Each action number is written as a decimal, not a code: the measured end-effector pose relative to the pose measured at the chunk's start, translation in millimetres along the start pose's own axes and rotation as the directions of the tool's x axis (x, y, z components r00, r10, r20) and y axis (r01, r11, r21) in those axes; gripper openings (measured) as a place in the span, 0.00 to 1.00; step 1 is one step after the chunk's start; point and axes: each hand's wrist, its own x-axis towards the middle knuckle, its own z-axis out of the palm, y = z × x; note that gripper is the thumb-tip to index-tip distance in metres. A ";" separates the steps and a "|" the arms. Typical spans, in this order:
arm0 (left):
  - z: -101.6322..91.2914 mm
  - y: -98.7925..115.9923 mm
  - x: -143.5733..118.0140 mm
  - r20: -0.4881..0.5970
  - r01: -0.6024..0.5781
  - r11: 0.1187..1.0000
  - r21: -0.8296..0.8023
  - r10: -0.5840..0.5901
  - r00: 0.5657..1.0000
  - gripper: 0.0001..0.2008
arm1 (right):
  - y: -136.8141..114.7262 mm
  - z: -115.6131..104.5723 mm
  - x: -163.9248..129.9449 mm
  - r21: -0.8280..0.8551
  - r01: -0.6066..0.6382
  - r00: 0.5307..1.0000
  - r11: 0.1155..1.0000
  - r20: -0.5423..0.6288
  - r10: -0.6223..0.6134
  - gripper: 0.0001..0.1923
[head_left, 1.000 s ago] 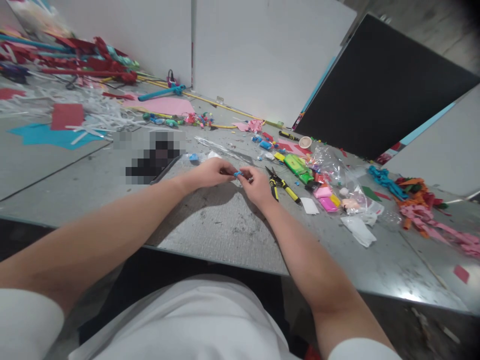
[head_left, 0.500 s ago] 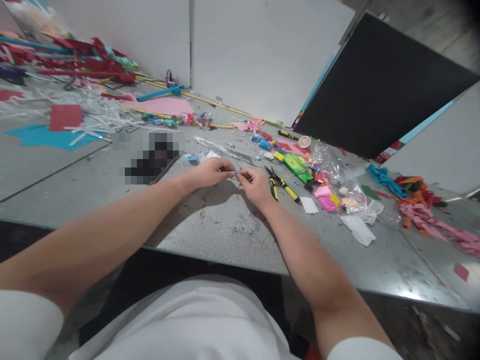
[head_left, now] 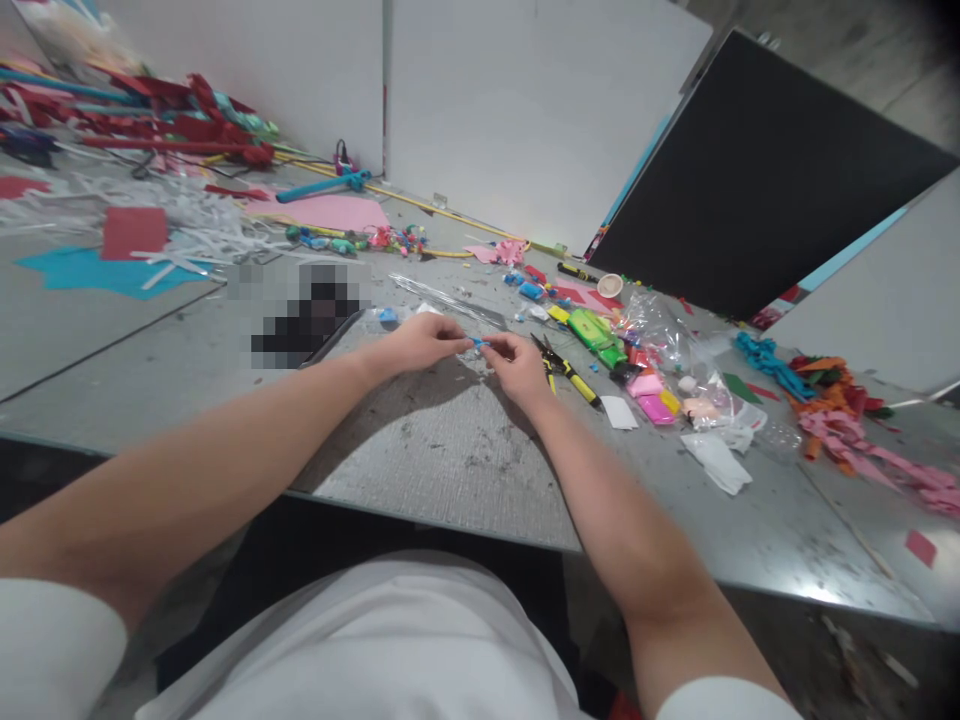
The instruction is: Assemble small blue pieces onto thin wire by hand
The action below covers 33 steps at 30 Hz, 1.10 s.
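My left hand (head_left: 421, 343) and my right hand (head_left: 517, 366) meet fingertip to fingertip over the grey table (head_left: 450, 450). Between them both pinch a small blue piece (head_left: 478, 342), mostly hidden by the fingers. Just right of my right hand lie yellow-handled pliers (head_left: 564, 369). A clear plastic strip (head_left: 450, 300) lies just beyond the hands.
Right of the pliers lie green, pink and yellow small items (head_left: 649, 385) and clear plastic bags (head_left: 667, 335). Pink and orange paper strips (head_left: 847, 420) pile at far right. Red sticks and paper scraps (head_left: 150, 130) fill the far left. A black board (head_left: 757, 170) leans behind.
The hands have barely shifted; the fingers have worked the small blue piece, which now shows less between them than a second ago.
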 end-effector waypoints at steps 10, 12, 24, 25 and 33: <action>0.1 7.2 -3.1 0.149 0.005 0.995 -0.101 0.010 0.989 0.14 | -12.6 4.7 -6.7 -0.049 0.063 0.994 0.997 0.095 -0.058 0.22; 0.7 7.2 -3.2 0.155 0.023 0.994 -0.106 -0.007 0.988 0.16 | -13.7 3.8 -7.6 -0.095 0.091 0.992 0.991 0.099 -0.082 0.21; -1.0 4.7 -1.0 0.109 -0.008 0.999 0.036 0.004 0.994 0.14 | -11.2 -6.0 -0.2 -0.317 0.165 0.986 0.934 0.031 -0.163 0.09; -1.1 4.6 -1.1 0.106 -0.004 0.999 0.034 0.000 0.994 0.14 | -9.2 -7.7 1.4 -0.320 0.149 0.988 0.935 0.006 -0.156 0.09; -0.7 -1.7 0.5 0.041 0.069 0.998 -0.003 -0.069 0.997 0.15 | -13.8 -2.0 -3.7 -0.237 0.255 0.967 0.937 0.077 -0.244 0.14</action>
